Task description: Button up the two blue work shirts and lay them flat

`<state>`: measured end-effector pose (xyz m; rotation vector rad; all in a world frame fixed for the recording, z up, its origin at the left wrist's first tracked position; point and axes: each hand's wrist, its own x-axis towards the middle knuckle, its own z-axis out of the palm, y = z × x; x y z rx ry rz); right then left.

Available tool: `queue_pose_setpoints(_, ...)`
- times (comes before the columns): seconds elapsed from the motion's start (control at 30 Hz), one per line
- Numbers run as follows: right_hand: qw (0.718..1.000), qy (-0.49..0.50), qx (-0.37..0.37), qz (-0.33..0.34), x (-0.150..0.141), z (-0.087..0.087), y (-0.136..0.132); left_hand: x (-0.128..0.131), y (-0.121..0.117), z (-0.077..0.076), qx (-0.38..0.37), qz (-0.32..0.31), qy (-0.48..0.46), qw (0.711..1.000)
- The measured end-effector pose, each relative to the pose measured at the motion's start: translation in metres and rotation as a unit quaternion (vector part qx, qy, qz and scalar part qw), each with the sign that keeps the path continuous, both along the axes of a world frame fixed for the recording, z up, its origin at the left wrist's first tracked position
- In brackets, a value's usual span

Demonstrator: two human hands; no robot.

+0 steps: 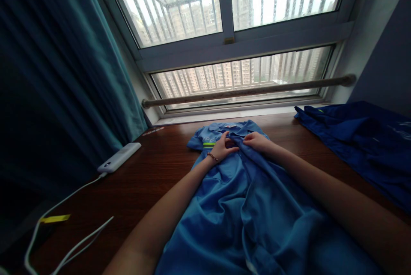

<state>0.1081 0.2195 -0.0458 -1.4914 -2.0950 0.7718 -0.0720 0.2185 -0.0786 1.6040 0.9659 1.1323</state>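
Note:
A light blue collared shirt (244, 206) lies spread lengthwise on the dark wooden table (150, 176), its collar toward the window. A yellow-green stripe shows near its left shoulder. My left hand (221, 147), with a bead bracelet at the wrist, rests on the shirt's chest just below the collar, fingers bent and pinching the front placket. My right hand (256, 141) meets it from the right, fingers curled on the same front edge. Both hands grip the fabric close together.
A white power bank (119, 157) with a white cable (61, 206) lies at the left, near a yellow tag (55, 218). A pile of darker blue garments (359, 138) lies at the right. A teal curtain (64, 73) hangs left; a window and rail (247, 91) lie beyond.

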Motion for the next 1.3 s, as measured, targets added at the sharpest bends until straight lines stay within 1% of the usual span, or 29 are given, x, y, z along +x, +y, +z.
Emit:
queue_pose_setpoints(0.13,0.998,0.044,-0.047,-0.027,0.009,-0.002,0.013,-0.001,-0.001,-0.001,0.062,-0.016,0.079,0.995)
queue_pose_setpoints(0.27,0.997,0.044,-0.041,-0.048,0.013,-0.002,0.014,-0.002,0.0,-0.005,0.089,-0.03,0.117,0.989)
queue_pose_setpoints(0.33,0.997,0.023,0.008,-0.068,0.013,0.001,0.009,-0.002,0.001,-0.005,0.091,-0.032,0.119,0.988)
queue_pose_setpoints(0.4,0.99,-0.041,0.101,-0.091,0.012,0.006,-0.001,-0.002,0.0,-0.005,0.087,-0.029,0.115,0.989)
queue_pose_setpoints(0.47,0.967,-0.13,0.196,-0.098,0.01,0.012,-0.011,-0.001,0.0,-0.004,0.087,-0.023,0.112,0.99)
queue_pose_setpoints(0.5,0.955,-0.167,0.226,-0.093,0.008,0.016,-0.015,-0.001,0.0,-0.004,0.09,-0.022,0.112,0.989)
queue_pose_setpoints(0.53,0.948,-0.193,0.238,-0.085,0.006,0.02,-0.02,-0.001,0.0,-0.004,0.093,-0.02,0.113,0.989)
queue_pose_setpoints(0.6,0.946,-0.217,0.23,-0.064,0.002,0.028,-0.027,-0.001,-0.001,-0.003,0.098,-0.017,0.113,0.989)
queue_pose_setpoints(0.67,0.952,-0.223,0.208,-0.025,-0.004,0.033,-0.034,-0.001,-0.002,-0.002,0.092,-0.013,0.109,0.99)
queue_pose_setpoints(0.77,0.951,-0.248,0.181,0.022,-0.012,0.035,-0.045,0.0,-0.003,-0.002,0.076,-0.001,0.102,0.992)
queue_pose_setpoints(0.8,0.949,-0.267,0.166,0.022,-0.014,0.034,-0.048,0.0,-0.003,-0.002,0.077,0.003,0.103,0.992)
queue_pose_setpoints(0.9,0.943,-0.315,0.108,-0.012,-0.016,0.032,-0.053,0.0,-0.002,-0.005,0.094,0.005,0.122,0.988)
queue_pose_setpoints(0.97,0.942,-0.322,0.089,-0.025,-0.013,0.033,-0.052,-0.001,-0.001,-0.005,0.104,0.002,0.136,0.985)
queue_pose_setpoints(1.03,0.945,-0.317,0.082,-0.02,-0.008,0.036,-0.049,0.001,-0.003,-0.002,0.103,0.006,0.143,0.984)
queue_pose_setpoints(1.07,0.946,-0.314,0.078,-0.013,-0.006,0.039,-0.046,0.002,-0.005,0.002,0.096,0.015,0.146,0.985)
queue_pose_setpoints(1.13,0.951,-0.302,0.063,0.005,0.0,0.045,-0.042,0.008,-0.014,0.015,0.083,0.055,0.163,0.982)
queue_pose_setpoints(1.23,0.962,-0.268,0.039,0.029,0.007,0.054,-0.036,0.021,-0.042,0.039,0.092,0.137,0.219,0.962)
queue_pose_setpoints(1.27,0.967,-0.25,0.029,0.032,0.008,0.056,-0.035,0.026,-0.054,0.046,0.094,0.147,0.238,0.955)
queue_pose_setpoints(1.3,0.972,-0.23,0.019,0.029,0.009,0.058,-0.034,0.031,-0.066,0.052,0.093,0.133,0.259,0.952)
